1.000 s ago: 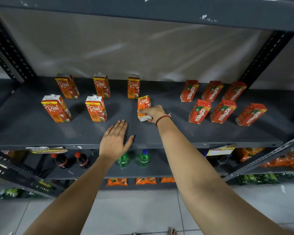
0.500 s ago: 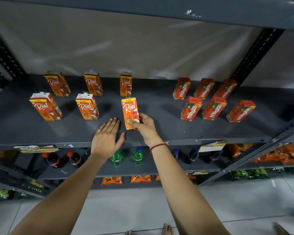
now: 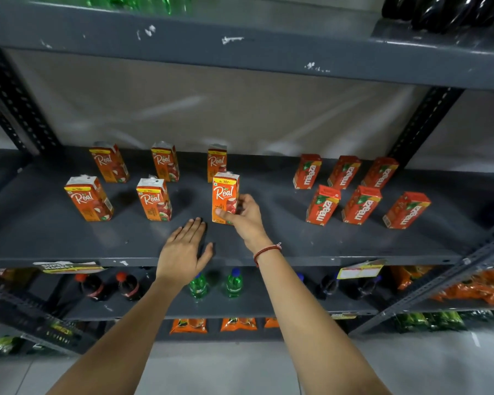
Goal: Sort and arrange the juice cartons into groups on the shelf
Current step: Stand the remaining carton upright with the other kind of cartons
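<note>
On the grey shelf (image 3: 268,240) stand two groups of orange cartons. At the left are several Real cartons in two rows, among them a front-left one (image 3: 88,199) and a front-middle one (image 3: 154,199). My right hand (image 3: 244,216) grips a Real carton (image 3: 224,195) that stands upright at the right end of the front row, with thumb and fingers around its lower right side. My left hand (image 3: 184,249) lies flat and open on the shelf, just left of and below that carton. At the right stand several Maaza cartons (image 3: 360,205) in two rows.
The shelf above (image 3: 240,49) overhangs the cartons and carries green and dark bottles. Below are cola bottles (image 3: 126,285), green bottles (image 3: 234,282) and orange snack packs (image 3: 482,286). A slanted metal rack edge (image 3: 439,283) crosses the lower right. Bare shelf lies between the two carton groups.
My right hand turned the tilted Real carton upright and set it standing at the right end of the front row. The left hand stayed flat on the shelf.
</note>
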A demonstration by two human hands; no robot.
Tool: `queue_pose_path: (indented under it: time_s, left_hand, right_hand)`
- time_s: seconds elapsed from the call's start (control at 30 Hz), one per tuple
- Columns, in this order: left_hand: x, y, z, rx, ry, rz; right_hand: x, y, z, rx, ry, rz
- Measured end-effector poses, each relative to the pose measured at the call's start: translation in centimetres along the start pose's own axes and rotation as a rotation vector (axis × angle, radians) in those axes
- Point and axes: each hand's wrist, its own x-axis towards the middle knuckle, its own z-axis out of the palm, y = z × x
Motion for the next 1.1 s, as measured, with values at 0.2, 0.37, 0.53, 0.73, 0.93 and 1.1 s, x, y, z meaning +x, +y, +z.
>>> queue_pose_path:
  time_s: [0.2,0.37,0.53,0.73,0.93,1.1]
  left_hand:
    - [0.0,0.1,-0.1,0.003,0.012,-0.004]
    - [-0.1,0.1,0.0,0.004,0.012,-0.01]
    - [-0.1,0.0,0.1,0.001,0.024,-0.003]
    - [0.0,-0.1,0.3,0.002,0.04,0.009]
    - [0.0,-0.2,0.5,-0.004,0.058,0.013]
    - [0.0,-0.2,0.6,-0.01,0.064,0.013]
  right_hand:
    - [2.0,0.0,0.5,-0.187,-0.025,-0.108]
    - [2.7,1.6,1.2,-0.213,-0.05,-0.099]
    - [2.9,1.3,0.5,-0.268,-0.11,-0.113]
    - [2.6,1.6,0.3,-0.382,-0.177,-0.173]
    - [2.0,1.7,-0.1,-0.407,-0.208,-0.18]
    - [1.9,1.8,0.0,-0.407,-0.207,-0.185]
